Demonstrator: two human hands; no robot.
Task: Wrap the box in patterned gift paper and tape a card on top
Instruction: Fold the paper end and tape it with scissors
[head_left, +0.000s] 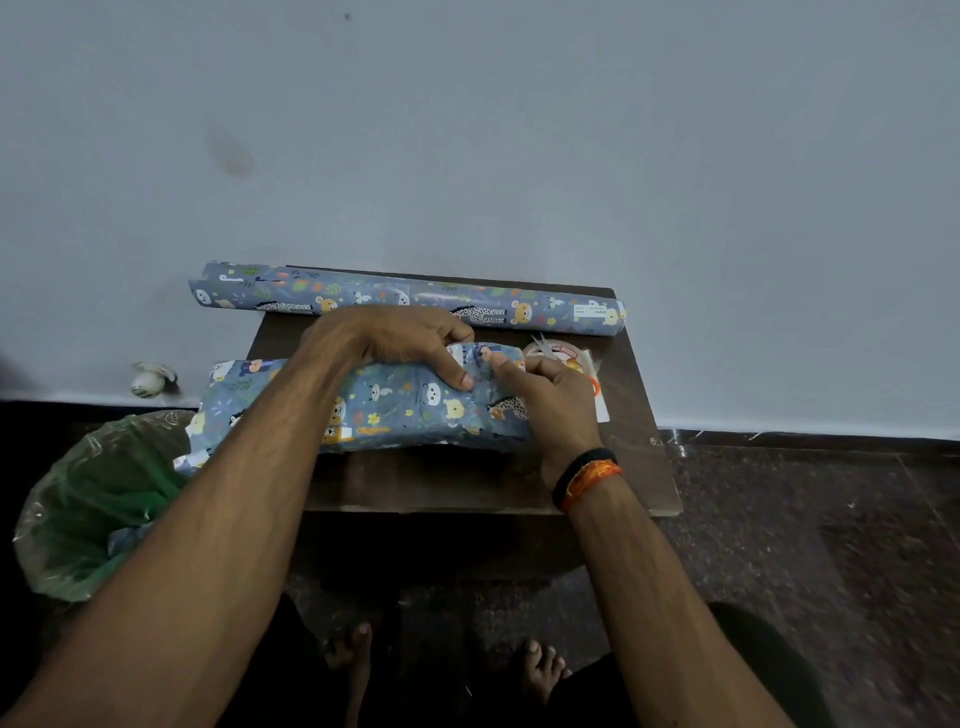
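A long box wrapped in blue animal-print paper (395, 405) lies across a small dark table (467, 483). My left hand (395, 343) lies over the top of the box, fingers curled over its far edge and the thumb pressing down on the paper. Beside it, my right hand (545, 395) pinches the paper near the box's right end. The left end of the paper sticks out loose past the table. A roll of the same paper (415, 301) lies along the back of the table by the wall.
A tape roll (553, 351) and orange-handled scissors (589, 379) sit on a white sheet behind my right hand. A bin lined with a green plastic bag (98, 499) stands on the floor at the left. My bare feet are under the table's front edge.
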